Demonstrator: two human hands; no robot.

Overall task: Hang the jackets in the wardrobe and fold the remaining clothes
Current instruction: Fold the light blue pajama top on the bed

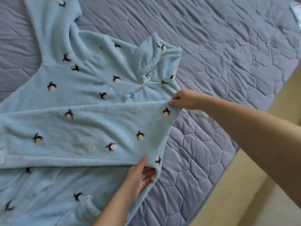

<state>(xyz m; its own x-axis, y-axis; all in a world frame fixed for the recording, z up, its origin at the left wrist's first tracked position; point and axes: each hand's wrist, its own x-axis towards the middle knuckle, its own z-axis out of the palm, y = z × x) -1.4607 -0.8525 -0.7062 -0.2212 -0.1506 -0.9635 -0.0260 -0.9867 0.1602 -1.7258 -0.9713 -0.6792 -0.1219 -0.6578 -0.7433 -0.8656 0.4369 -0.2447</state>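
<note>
Two hands hold a pale blue fleece garment (91, 74) that lies spread on the quilted bedcover (228, 62), with one sleeve (97, 128) folded across its body. The right hand (184, 99) pinches the fold's upper corner with curled fingertips. The left hand (140, 174) grips the sleeve's lower edge, thumb on top and fingers loosely curled beneath the fabric.

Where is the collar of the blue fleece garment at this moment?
Head view, upper centre: the collar lies on the blue fleece garment, just above the right hand pinching the folded sleeve, with bare quilted mattress at frame right.
</note>
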